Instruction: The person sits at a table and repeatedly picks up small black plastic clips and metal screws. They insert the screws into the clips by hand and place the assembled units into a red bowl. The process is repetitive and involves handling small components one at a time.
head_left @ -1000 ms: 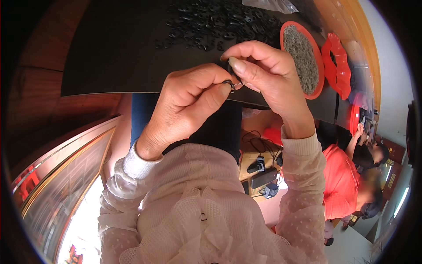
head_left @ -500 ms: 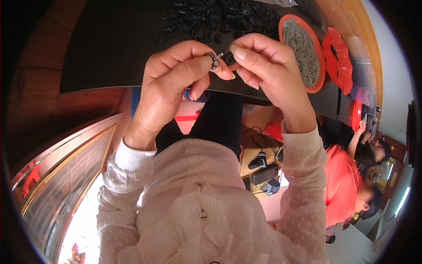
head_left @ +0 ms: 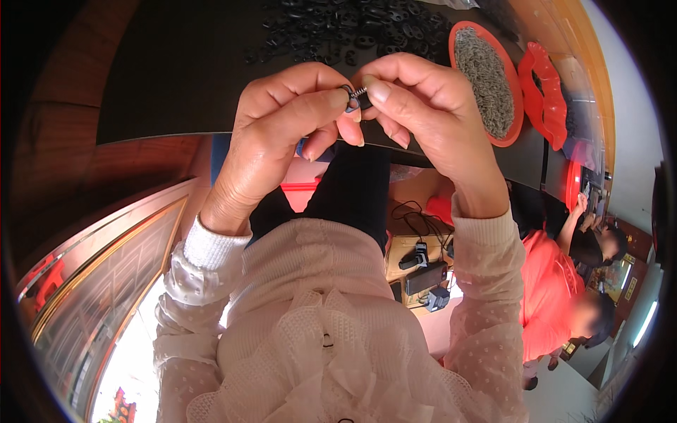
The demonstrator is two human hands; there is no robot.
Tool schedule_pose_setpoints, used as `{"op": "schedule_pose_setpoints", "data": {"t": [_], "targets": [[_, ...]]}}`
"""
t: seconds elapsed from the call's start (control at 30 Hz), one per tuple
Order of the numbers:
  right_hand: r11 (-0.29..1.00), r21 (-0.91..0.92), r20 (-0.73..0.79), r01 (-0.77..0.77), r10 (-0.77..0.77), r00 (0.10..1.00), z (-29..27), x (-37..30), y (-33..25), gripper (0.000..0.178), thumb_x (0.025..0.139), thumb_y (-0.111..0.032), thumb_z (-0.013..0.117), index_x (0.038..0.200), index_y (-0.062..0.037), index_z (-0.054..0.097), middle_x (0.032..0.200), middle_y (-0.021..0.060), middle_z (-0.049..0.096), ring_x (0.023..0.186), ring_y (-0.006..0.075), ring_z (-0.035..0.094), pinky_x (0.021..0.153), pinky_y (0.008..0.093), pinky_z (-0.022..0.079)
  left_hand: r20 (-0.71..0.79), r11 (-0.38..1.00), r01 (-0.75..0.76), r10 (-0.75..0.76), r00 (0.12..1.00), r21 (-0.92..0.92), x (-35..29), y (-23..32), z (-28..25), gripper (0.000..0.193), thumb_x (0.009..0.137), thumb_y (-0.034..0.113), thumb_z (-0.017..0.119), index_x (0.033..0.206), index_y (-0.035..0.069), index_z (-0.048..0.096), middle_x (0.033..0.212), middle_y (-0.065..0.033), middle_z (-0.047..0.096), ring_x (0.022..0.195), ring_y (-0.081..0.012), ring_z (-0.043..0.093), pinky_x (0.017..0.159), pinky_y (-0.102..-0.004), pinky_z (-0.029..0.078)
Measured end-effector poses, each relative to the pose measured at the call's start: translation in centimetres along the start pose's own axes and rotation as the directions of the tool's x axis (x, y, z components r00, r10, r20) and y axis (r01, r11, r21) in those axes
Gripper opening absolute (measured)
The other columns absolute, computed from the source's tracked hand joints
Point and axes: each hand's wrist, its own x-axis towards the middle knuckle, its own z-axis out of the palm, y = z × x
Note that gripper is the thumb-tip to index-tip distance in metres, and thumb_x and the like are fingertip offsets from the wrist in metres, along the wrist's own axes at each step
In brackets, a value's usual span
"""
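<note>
Two bare hands, one left hand (head_left: 275, 130) and one right hand (head_left: 441, 116); two small black pieces (head_left: 364, 101); one held spring (head_left: 360, 92); one orange bowl (head_left: 517, 99) of grey springs (head_left: 483, 81), too many to count; one heap of black parts (head_left: 352, 28), likewise; one red wavy-edged dish (head_left: 554, 116); at least two other people (head_left: 546, 296).

Held spring (head_left: 360, 92) is silver, held pieces (head_left: 364, 103) black. Parts pile (head_left: 395, 28) all black; surface (head_left: 176, 92) near-black. Bowl (head_left: 517, 113) orange-red, loose springs (head_left: 483, 84) grey. Wavy-edged dish (head_left: 553, 120) bright red. Sleeves (head_left: 486, 296) off-white with pale dots; ribbed top (head_left: 310, 250) off-white. Trousers (head_left: 352, 183) very dark. Co-worker's shirt (head_left: 550, 303) coral red. Power brick (head_left: 426, 278) black. Wood panelling (head_left: 63, 134) reddish-brown.
</note>
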Motion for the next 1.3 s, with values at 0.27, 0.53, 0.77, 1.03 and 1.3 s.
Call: {"op": "schedule_pose_setpoints", "data": {"t": [0.27,0.53,0.77,1.03,1.3], "targets": [[0.985,0.17,0.017,0.028,-0.031,0.999,0.1,-0.2,0.8,0.019,0.095,-0.01,0.056,0.104,0.0041,0.065,0.072,0.0026,0.061,0.056,0.006,0.05,0.051,0.0198,0.04,-0.022,0.997,-0.014,0.012,1.0,-0.08,0.1,-0.1,-0.3,0.022,0.091,0.012,0.045,0.093,-0.005,0.059,0.072,-0.0123,0.064,0.048,-0.0091,0.046,0.047,-0.0221,0.034],[0.994,0.112,0.041,-0.021,0.017,0.999,0.0,-0.1,0.5,0.02,0.094,-0.01,0.058,0.106,0.0034,0.066,0.073,0.005,0.064,0.058,0.0076,0.056,0.052,0.0204,0.045,0.005,0.999,-0.011,0.012,1.0,-0.054,-0.1,0.1,-0.6,0.023,0.091,0.012,0.044,0.094,-0.006,0.058,0.074,-0.0133,0.065,0.047,-0.0093,0.045,0.049,-0.0217,0.036],[0.998,0.018,0.099,-0.058,0.056,0.993,-0.3,-0.4,0.4,0.019,0.095,-0.015,0.059,0.099,0.0028,0.064,0.075,0.0053,0.064,0.055,0.0061,0.053,0.047,0.0196,0.042,-0.017,0.997,-0.015,0.014,1.0,-0.075,-0.1,-0.1,-0.5,0.022,0.091,0.012,0.044,0.093,-0.005,0.058,0.074,-0.0134,0.065,0.048,-0.0095,0.047,0.048,-0.0223,0.036],[0.993,0.023,-0.037,-0.114,0.114,0.993,-0.6,-0.3,-1.0,0.024,0.093,-0.025,0.063,0.087,-0.0014,0.064,0.066,0.0007,0.059,0.052,0.0023,0.045,0.046,0.0186,0.035,-0.01,0.999,-0.007,0.006,1.0,-0.053,-0.2,-0.1,0.0,0.014,0.089,0.005,0.051,0.083,-0.001,0.063,0.07,-0.0043,0.062,0.053,-0.0033,0.042,0.049,-0.0192,0.03],[0.99,-0.089,-0.07,-0.11,0.104,0.992,-0.5,-0.2,-1.5,0.024,0.092,-0.025,0.063,0.082,-0.0036,0.065,0.062,-0.0036,0.054,0.053,0.0005,0.04,0.045,0.0189,0.028,-0.027,0.994,0.053,-0.051,0.998,0.092,-0.2,0.4,0.4,0.015,0.088,0.004,0.048,0.083,-0.002,0.061,0.07,-0.0067,0.062,0.056,-0.0074,0.051,0.047,-0.0208,0.034]]}}
